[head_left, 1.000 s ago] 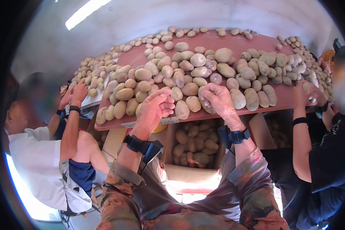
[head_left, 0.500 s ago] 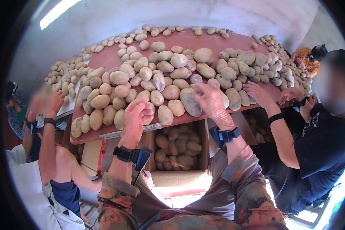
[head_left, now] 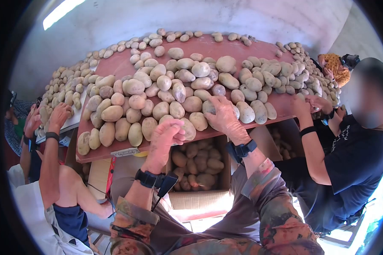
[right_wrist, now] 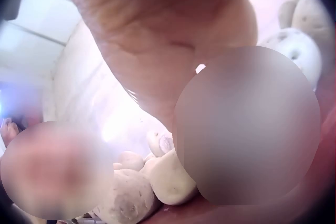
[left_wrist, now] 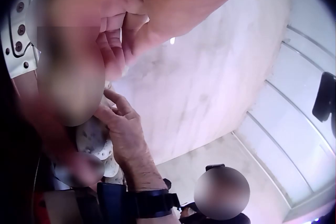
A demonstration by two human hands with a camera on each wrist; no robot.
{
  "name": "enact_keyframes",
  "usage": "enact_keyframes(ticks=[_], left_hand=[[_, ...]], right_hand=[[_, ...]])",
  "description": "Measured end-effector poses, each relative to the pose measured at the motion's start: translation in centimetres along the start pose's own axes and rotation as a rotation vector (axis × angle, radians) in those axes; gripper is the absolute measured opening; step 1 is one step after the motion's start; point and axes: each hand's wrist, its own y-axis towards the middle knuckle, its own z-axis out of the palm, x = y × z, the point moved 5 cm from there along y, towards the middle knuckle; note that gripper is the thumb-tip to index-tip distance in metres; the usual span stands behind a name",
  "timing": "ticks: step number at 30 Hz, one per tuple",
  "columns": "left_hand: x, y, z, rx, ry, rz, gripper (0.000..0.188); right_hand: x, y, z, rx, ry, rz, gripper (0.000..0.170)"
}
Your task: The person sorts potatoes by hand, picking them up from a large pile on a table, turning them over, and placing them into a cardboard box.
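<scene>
Potatoes of many sizes lie heaped on a red-brown tabletop (head_left: 242,49). At its front edge my right hand (head_left: 225,114) grips a large potato (head_left: 209,107) from above, its fingers curled over the far side and most of it hidden beneath the hand. To the left, my left hand (head_left: 162,142) hovers in front of the edge, palm turned inward, fingers loosely curled with nothing in them. Just behind its fingertips lies a pale potato (head_left: 189,128). In the left wrist view, the bent fingers (left_wrist: 113,45) show a gap between them.
Below the edge, between my knees, stands a cardboard box (head_left: 200,195) holding potatoes. Another box (head_left: 266,140) with potatoes is at its right. People sit on both sides, a white-shirted person (head_left: 42,199) left and a black-shirted person (head_left: 361,153) right, their hands near the potatoes.
The view has swung to the right. My right hand has come down over the large potato and taken hold of it. My left hand stays loosely curled and has shifted slightly right since half a second ago.
</scene>
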Motion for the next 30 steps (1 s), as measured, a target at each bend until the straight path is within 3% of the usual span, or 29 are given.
enact_keyframes(ticks=[2,6,13,21,30], left_hand=[[0.2,-0.1,0.9,0.020,0.077,-0.015,0.017],[0.1,-0.1,2.7,0.073,0.211,-0.017,0.018],[0.2,0.8,1.3,0.021,0.115,0.030,0.018],[-1.0,0.8,-0.8,-0.203,0.006,0.099,0.018],[-0.5,0.9,-0.2,-0.153,0.028,0.049,0.017]], right_hand=[[-0.8,-0.1,0.2,0.032,0.200,0.092,0.054],[-1.2,-0.2,-0.2,0.044,0.164,0.035,0.054],[-0.5,-0.3,-1.1,0.057,0.083,-0.043,0.048],[-0.3,-0.1,-1.3,0.173,0.043,0.007,0.050],[-0.5,0.1,-1.0,0.104,0.070,0.022,0.050]])
